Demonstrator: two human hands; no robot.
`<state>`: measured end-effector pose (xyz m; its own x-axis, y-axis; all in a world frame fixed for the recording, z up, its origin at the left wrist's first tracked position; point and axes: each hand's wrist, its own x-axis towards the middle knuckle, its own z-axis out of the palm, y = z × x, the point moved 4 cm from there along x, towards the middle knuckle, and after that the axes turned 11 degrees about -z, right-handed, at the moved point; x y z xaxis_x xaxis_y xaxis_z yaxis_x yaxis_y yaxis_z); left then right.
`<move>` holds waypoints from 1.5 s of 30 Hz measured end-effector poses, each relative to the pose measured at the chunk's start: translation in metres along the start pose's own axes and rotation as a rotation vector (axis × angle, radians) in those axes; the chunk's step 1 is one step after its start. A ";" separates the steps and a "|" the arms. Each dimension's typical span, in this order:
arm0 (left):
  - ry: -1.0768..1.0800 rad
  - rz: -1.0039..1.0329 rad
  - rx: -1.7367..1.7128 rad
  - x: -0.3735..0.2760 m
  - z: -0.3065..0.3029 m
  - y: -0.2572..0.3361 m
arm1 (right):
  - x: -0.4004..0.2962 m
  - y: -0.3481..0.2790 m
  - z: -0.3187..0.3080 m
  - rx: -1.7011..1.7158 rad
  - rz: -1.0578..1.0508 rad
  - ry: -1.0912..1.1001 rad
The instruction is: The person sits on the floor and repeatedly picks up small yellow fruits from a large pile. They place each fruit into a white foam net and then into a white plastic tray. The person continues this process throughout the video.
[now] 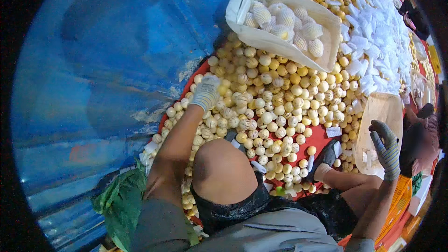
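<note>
My left hand, in a striped knit glove, reaches onto a heap of round, pale yellow striped fruits near its left edge; whether its fingers hold a fruit is not clear. My right hand, gloved alike, hovers over a pale open box at the right with its fingers apart and nothing seen in them. A larger pale box rests on the heap at the top, holding fruits in white foam nets. A pile of white foam nets lies to its right.
A blue wall or sheet borders the heap on the left. Red cloth shows between fruits near my feet. A green bag lies at lower left, an orange plastic crate at lower right. Another person is at the far right.
</note>
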<state>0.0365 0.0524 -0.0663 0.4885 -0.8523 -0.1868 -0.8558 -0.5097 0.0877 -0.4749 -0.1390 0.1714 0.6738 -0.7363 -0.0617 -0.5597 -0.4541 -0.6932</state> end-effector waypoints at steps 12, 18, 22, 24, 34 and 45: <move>-0.041 -0.043 0.551 0.063 0.104 0.052 | 0.005 0.008 0.007 -0.197 0.040 -0.115; -0.059 -0.205 -0.472 0.038 0.059 0.004 | 0.018 -0.017 0.004 -0.137 -0.031 -0.086; -0.358 -0.185 -1.586 0.028 -0.023 0.057 | 0.013 -0.038 0.009 -0.119 -0.102 -0.090; -0.453 0.016 -1.841 0.017 -0.075 0.084 | 0.018 -0.058 0.020 -0.109 -0.228 -0.112; -0.806 0.566 -1.915 -0.106 -0.251 0.287 | 0.019 -0.118 0.053 1.388 -0.264 -0.131; -0.579 0.456 -1.703 -0.143 -0.250 0.322 | -0.015 -0.078 0.004 0.722 -0.338 0.430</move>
<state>-0.2668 -0.0192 0.2332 -0.1278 -0.9861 -0.1064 0.3642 -0.1464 0.9197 -0.4394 -0.0903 0.2240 0.4276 -0.8104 0.4006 0.1716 -0.3623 -0.9161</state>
